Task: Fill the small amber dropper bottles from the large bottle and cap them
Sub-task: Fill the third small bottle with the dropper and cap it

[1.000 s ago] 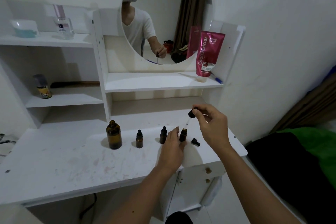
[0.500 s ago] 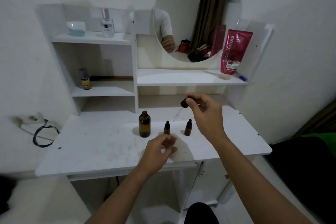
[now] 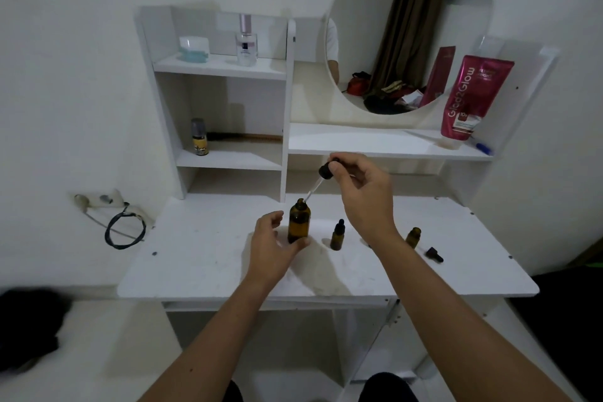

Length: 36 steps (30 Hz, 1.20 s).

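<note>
The large amber bottle [image 3: 299, 221] stands uncapped on the white table [image 3: 202, 258]. My left hand [image 3: 272, 250] cups its base, thumb and fingers touching the glass. My right hand [image 3: 362, 192] pinches the black bulb of a dropper [image 3: 318, 183], whose glass tip sits at the large bottle's mouth. A small capped amber bottle [image 3: 337, 235] stands to the right. Another small amber bottle [image 3: 413, 237] stands uncapped past my right wrist, with a loose black dropper cap [image 3: 434, 254] lying beside it.
A white shelf unit [image 3: 228, 157] and a round mirror [image 3: 408, 26] rise behind the table. A pink tube [image 3: 470, 98], a perfume bottle [image 3: 246, 42], a jar [image 3: 194, 47] and a small can [image 3: 199, 137] sit on shelves. A black cable [image 3: 124, 232] hangs at left.
The dropper in my right hand moved left to the large bottle's mouth. My left hand left the small bottles and went to the large bottle's base. The camera view shifted.
</note>
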Tool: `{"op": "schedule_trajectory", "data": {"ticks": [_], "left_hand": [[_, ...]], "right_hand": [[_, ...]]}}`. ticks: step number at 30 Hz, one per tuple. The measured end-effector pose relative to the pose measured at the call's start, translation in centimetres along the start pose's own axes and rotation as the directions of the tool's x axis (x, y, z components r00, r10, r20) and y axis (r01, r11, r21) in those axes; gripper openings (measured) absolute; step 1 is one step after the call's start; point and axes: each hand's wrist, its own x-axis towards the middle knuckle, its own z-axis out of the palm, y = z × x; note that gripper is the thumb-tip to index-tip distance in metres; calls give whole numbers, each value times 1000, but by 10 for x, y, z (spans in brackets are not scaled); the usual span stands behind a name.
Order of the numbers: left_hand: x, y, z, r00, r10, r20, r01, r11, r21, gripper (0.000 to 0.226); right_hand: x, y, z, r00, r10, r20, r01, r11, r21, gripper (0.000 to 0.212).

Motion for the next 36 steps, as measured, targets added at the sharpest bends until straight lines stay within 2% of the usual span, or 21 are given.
{"op": "schedule_trajectory", "data": {"ticks": [10, 19, 27, 36], "left_hand": [[6, -4, 9, 999, 10, 32, -11, 999, 35, 48], [7, -9, 9, 999, 49, 16, -49, 998, 46, 46], [8, -9, 11, 999, 41, 17, -41, 998, 50, 46], [10, -12, 13, 999, 27, 23, -29, 996, 85, 45]], "right_hand": [[6, 22, 20, 994, 18, 109, -8, 996, -92, 19], [-5, 43, 36, 977, 116, 178, -79, 976, -204, 10], [-6, 44, 40, 981, 101, 165, -57, 965, -254, 9], [-4, 43, 37, 966, 82, 245, -13, 962, -272, 10]]}}
